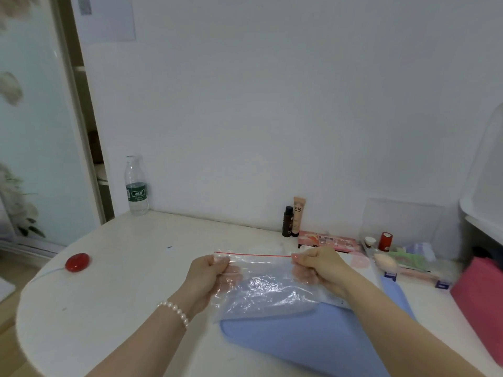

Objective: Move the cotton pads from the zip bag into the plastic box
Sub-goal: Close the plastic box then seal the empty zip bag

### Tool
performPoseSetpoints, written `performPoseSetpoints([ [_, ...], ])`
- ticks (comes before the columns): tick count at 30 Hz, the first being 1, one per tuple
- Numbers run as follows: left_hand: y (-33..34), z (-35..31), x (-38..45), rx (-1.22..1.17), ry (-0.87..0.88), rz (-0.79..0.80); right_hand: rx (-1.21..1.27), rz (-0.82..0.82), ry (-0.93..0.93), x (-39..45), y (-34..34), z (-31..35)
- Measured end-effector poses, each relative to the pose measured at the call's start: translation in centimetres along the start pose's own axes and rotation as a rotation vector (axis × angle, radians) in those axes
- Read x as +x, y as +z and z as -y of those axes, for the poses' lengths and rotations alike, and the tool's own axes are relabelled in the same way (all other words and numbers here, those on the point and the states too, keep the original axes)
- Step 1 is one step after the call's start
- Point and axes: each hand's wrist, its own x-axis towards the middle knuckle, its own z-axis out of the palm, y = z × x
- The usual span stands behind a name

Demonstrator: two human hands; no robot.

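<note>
A clear zip bag (pixel 268 288) with a red seal strip along its top hangs over a blue mat (pixel 294 344). My left hand (pixel 208 278) pinches the bag's top left corner. My right hand (pixel 317 268) pinches the top right corner, so the seal is stretched level between them. I cannot make out any cotton pads inside the crinkled bag. A clear plastic box (pixel 402 229) with its lid raised stands at the back right and holds small cosmetic items.
On the white table (pixel 122 295) stand a water bottle (pixel 137 186) at the back left, a red round object (pixel 77 262) on a cable, two cosmetic tubes (pixel 294 219) and a pink palette (pixel 326 240) by the wall. A pink bag (pixel 481 297) stands at the right edge.
</note>
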Motion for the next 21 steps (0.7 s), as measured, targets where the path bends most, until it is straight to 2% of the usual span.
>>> performPoseSetpoints([
  [7, -0.2, 1.3, -2.2, 0.285, 0.201, -0.134, -0.159, 0.019, -0.071, -1.6, 0.7, -0.3],
  [12, 0.4, 1.9, -3.4, 0.290, 0.226, -0.130, -0.262, 0.031, -0.111, -1.9, -0.3, -0.5],
  [21, 0.6, 1.7, -3.0, 0.166, 0.279, -0.073, -0.525, 0.209, -0.062, -2.1, -2.2, 1.6],
])
